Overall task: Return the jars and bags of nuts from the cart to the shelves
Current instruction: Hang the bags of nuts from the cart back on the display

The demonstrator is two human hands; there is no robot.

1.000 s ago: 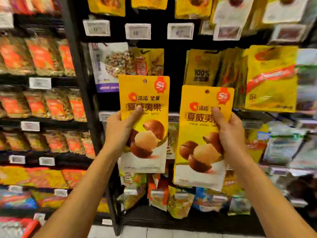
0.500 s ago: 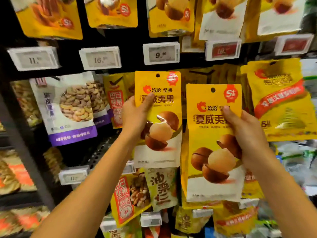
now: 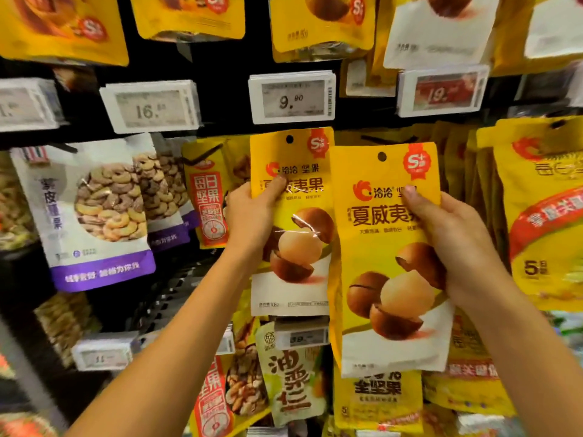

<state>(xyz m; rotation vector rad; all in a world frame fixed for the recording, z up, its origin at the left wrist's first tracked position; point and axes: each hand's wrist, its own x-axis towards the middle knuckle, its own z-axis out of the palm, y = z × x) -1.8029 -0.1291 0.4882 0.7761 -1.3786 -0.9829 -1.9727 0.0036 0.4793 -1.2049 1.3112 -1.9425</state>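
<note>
Two identical yellow macadamia bags are held up against a black peg-hook display. My left hand (image 3: 252, 216) grips the left bag (image 3: 296, 241) by its left edge, thumb across the front. My right hand (image 3: 454, 244) grips the right bag (image 3: 388, 279) by its right edge, thumb on the printed name. The right bag overlaps the left bag's right side and sits nearer to me and slightly lower. Each bag has a round hang hole at its top. The left bag's hole is just below the 9.90 price tag (image 3: 291, 100).
Yellow bags hang in the row above (image 3: 318, 23). A white and purple cashew bag (image 3: 91, 212) hangs at left, a large yellow bag (image 3: 549, 216) at right. Price tags 16 (image 3: 151, 107) and 19 (image 3: 441, 91) flank the middle tag. More bags hang below (image 3: 290, 373).
Both hands have raised the two bags toward the hook row and the display now fills the view much closer. The grips are unchanged.
</note>
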